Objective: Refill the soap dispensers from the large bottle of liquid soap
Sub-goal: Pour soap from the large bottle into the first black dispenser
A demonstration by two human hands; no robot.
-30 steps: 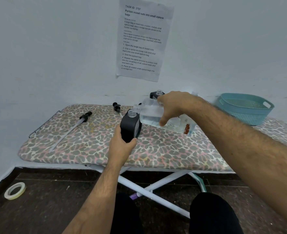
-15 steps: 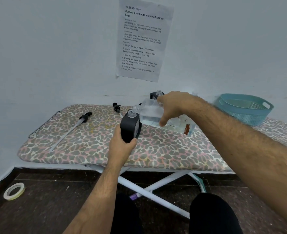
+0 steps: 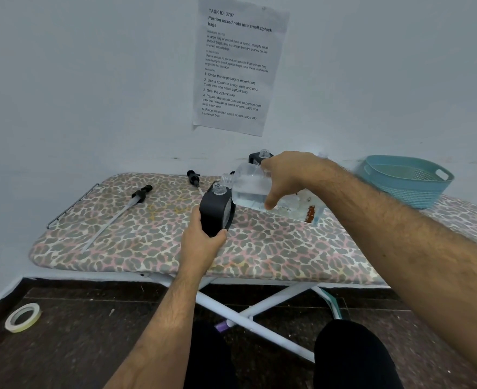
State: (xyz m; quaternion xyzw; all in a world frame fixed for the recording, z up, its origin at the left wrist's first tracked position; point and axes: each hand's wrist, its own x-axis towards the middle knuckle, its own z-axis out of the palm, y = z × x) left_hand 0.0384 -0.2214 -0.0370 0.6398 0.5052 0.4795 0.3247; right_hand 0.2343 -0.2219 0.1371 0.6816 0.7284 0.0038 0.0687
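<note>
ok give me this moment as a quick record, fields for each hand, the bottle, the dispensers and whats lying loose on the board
left hand: grips black dispenser upright, neck open
right hand: holds clear soap bottle, tipped on its side, mouth just above the dispenser neck
pour: no stream visible
second dispenser: behind the right hand, uncapped
loose pumps: long-tube pump at left, another pump near the wall
surface: leopard-print ironing board
other: teal basket at right

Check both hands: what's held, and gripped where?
Left hand grips the black soap dispenser by its lower body. Right hand holds the tilted clear soap bottle around its middle.
</note>
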